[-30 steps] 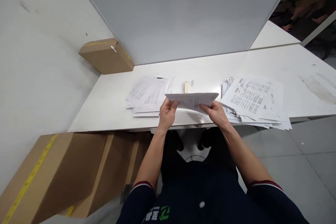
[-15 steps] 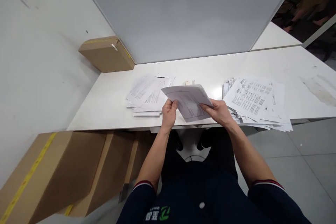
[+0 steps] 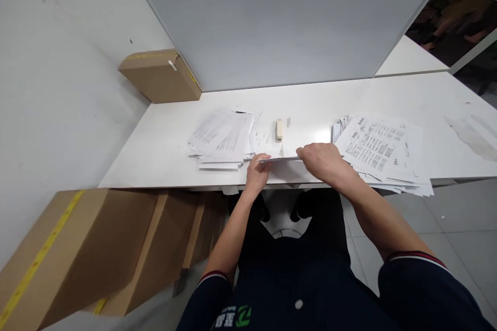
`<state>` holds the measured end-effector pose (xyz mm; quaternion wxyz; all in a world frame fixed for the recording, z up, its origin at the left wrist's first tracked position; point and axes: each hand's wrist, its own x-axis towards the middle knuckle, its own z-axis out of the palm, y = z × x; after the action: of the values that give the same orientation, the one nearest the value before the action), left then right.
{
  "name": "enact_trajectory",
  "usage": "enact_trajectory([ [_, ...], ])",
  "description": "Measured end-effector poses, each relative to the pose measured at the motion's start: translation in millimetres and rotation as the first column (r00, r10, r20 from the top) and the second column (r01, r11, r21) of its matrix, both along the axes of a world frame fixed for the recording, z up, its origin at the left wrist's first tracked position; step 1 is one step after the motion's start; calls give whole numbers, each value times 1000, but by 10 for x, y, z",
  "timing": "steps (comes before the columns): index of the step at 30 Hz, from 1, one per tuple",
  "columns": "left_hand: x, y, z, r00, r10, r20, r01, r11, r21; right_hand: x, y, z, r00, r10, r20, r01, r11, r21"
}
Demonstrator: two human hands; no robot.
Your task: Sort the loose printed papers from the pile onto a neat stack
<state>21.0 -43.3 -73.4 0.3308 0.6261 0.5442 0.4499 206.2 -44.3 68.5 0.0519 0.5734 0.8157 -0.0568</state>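
Between my two hands a few sheets of paper [image 3: 285, 159] stand nearly edge-on to me, close to the table's front edge. My left hand [image 3: 258, 171] is closed on their left end, thumb and fingers pinching it. At the right end my right hand [image 3: 320, 161] grips the sheets from above, its fingers curled. Just behind the paper lies a small cream stapler [image 3: 279, 130]. Left of my left hand is a loose pile of printed sheets [image 3: 221, 137]. A larger, uneven stack of printed papers [image 3: 378, 147] lies beyond my right hand.
The white table [image 3: 166, 137] meets a grey panel [image 3: 287, 20] at the back. A cardboard box [image 3: 163, 77] stands in the back left corner. Several large cartons [image 3: 89, 238] are below the table at left. The right paper stack overhangs the front edge.
The sheets have turned from flat and tilted to nearly upright, edge-on. My right hand has shifted its grip to the top right. The stapler, mostly covered before, now shows.
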Motion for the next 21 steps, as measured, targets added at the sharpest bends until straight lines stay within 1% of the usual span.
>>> enact_trajectory([
  [2, -3, 12, 57, 996, 35, 81, -35, 999, -5, 106, -10, 58, 994, -12, -112, 14, 1000, 17],
  [3, -4, 20, 87, 990, 55, 130, -54, 998, -6, 177, -14, 81, 979, -22, -205, 27, 999, 18],
  [4, -4, 29, 113, 981, 76, 180, -76, 997, -4, 252, -16, 84, 948, -42, -317, 46, 999, 5],
  [5, -3, 38, 132, 969, 94, 228, -97, 995, -1, 325, -17, 56, 894, -78, -441, 71, 997, -31],
  [6, 0, 49, 142, 958, 107, 266, -112, 994, 3, 391, -18, -9, 816, -140, -561, 97, 990, -105],
  [7, 3, 61, 143, 950, 115, 289, -122, 993, 5, 445, -22, -111, 716, -232, -659, 118, 970, -214],
  [8, 8, 74, 136, 947, 120, 297, -126, 992, 2, 484, -31, -244, 599, -350, -720, 131, 930, -343],
  [9, 13, 90, 123, 948, 125, 291, -129, 992, -7, 506, -48, -400, 478, -487, -731, 110, 859, -500],
  [11, 26, 131, 86, 961, 127, 246, -120, 992, -45, 507, -106, -723, 265, -707, -655, 71, 692, -718],
  [12, 33, 158, 67, 969, 126, 212, -114, 991, -67, 491, -142, -865, 153, -782, -605, 31, 615, -788],
  [13, 42, 188, 51, 977, 119, 175, -105, 991, -85, 469, -179, -982, 61, -826, -560, 7, 561, -828],
  [14, 53, 222, 38, 985, 109, 137, -96, 991, -95, 445, -211, -1070, -13, -852, -523, -12, 524, -852],
  [15, 66, 260, 28, 990, 99, 103, -89, 991, -97, 423, -235, -1129, -69, -862, -503, -23, 506, -863],
  [17, 97, 342, 14, 995, 88, 52, -84, 993, -81, 392, -255, -1180, -134, -859, -493, -30, 501, -865],
  [19, 132, 423, 7, 996, 89, 18, -88, 995, -53, 380, -244, -1174, -171, -854, -491, -40, 504, -863],
  [21, 165, 490, 6, 997, 81, -18, -82, 996, -26, 381, -227, -1145, -192, -855, -482, -37, 497, -867],
])
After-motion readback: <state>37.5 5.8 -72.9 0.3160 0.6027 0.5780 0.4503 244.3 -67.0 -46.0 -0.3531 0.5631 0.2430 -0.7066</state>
